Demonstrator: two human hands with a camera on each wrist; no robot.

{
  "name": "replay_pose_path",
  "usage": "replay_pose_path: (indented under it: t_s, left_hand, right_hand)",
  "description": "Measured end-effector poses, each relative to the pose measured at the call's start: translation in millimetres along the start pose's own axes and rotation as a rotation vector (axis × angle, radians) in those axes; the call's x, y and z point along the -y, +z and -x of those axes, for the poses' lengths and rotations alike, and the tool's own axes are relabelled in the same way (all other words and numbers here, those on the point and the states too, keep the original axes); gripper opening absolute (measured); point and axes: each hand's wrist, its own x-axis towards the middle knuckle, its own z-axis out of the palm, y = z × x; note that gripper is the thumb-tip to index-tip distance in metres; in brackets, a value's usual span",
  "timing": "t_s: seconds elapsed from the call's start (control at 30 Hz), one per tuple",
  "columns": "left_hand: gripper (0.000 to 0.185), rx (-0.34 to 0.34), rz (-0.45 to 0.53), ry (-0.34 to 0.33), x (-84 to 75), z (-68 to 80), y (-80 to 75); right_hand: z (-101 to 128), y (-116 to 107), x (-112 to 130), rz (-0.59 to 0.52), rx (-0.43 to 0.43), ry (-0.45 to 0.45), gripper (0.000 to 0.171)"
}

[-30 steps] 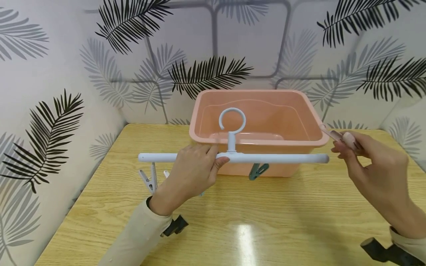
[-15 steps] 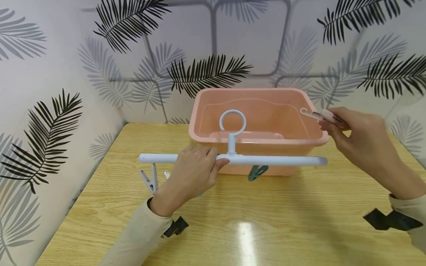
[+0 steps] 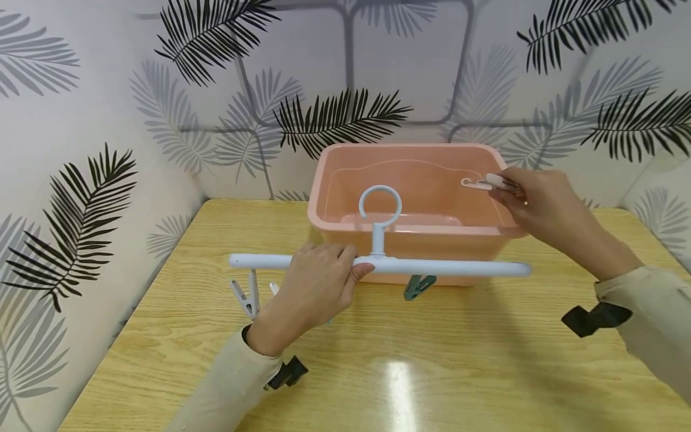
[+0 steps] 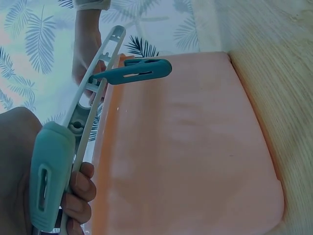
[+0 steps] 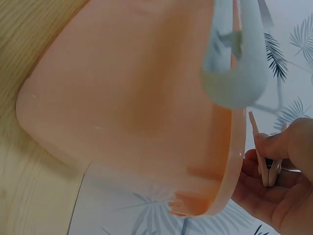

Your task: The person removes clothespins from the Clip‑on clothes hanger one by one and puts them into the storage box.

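Observation:
My left hand [image 3: 315, 282] grips the white bar of a clip hanger [image 3: 442, 267] just left of its ring hook [image 3: 380, 204], holding it level above the table. A teal clip [image 3: 418, 286] hangs under the bar, and pale clips [image 3: 245, 294] hang near its left end. In the left wrist view my fingers [image 4: 80, 188] curl round the bar beside a teal clip [image 4: 49, 183], with another teal clip [image 4: 134, 72] farther along. My right hand [image 3: 531, 201] pinches a pale pink clothespin [image 3: 488, 183] over the right side of the pink plastic tub [image 3: 329, 180]; the clothespin [image 5: 266, 164] shows by the tub rim [image 5: 234, 161].
The tub stands at the back of a wooden table [image 3: 432, 372], close to a leaf-patterned wall [image 3: 81, 120] that closes in the left, back and right sides. The tub's inside looks bare. Black wrist mounts [image 3: 594, 318] sit on both sleeves.
My right hand has carried the pink clothespin up and leftward, from beside the bar's right end to over the tub's right side. The left hand and hanger have stayed nearly still.

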Motion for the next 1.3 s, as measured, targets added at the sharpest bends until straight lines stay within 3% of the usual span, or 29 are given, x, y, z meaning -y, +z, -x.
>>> replay_pose_path:
  t_s: [0.17,0.4,0.53,1.1,1.3]
  left_hand:
    - [0.037,0.018,0.006,-0.01,-0.3,1.1,1.5]
    - [0.036,0.028,-0.01,0.009,-0.9,0.5,2.7]
    - [0.036,0.024,-0.016,0.024,-1.3,0.0,3.9]
    - [0.038,0.007,-0.021,0.043,-0.3,-2.3,7.5]
    - [0.037,0.007,-0.022,0.047,0.7,-1.5,8.3]
  right_hand:
    - [-17,2,-6,0.024,0.075,-0.026,0.011]
    - [-35,4,-7,0.052,0.282,-0.009,0.008]
    - [-43,6,-10,0.067,0.347,-0.05,0.007]
    - [-70,2,-5,0.093,0.428,-0.137,0.008]
    - [-72,1,-3,0.097,0.459,-0.106,0.006]
